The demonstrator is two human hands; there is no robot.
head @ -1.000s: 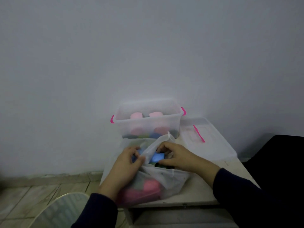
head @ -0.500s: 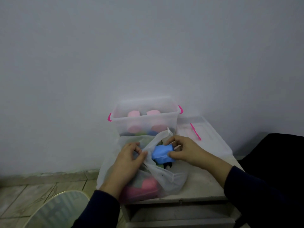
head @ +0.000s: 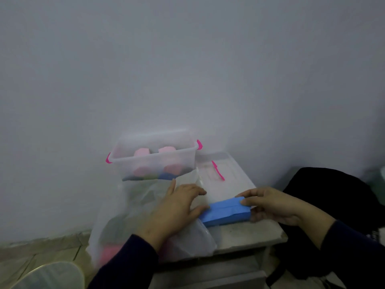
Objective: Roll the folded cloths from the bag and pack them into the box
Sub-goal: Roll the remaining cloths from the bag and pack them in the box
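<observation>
Pale desk (head: 250, 236) bears a clear box (head: 153, 161), a translucent bag (head: 129, 207) and a soft, light blue folded cloth (head: 226, 211), right hand (head: 273, 207) fingers pinching one end, left hand (head: 177, 209) fingers spread by the other.

Folded blue cloth (head: 226, 212), a long flat rectangle, lying level on the tabletop, pinched at its right end, its left end touched. Translucent white plastic bag (head: 133, 207), slumped left of that grip, pink cloths showing through. Clear plastic box with pink clips (head: 153, 158), open, beyond the grip, holding rolled pink cloths (head: 154, 152).
</observation>
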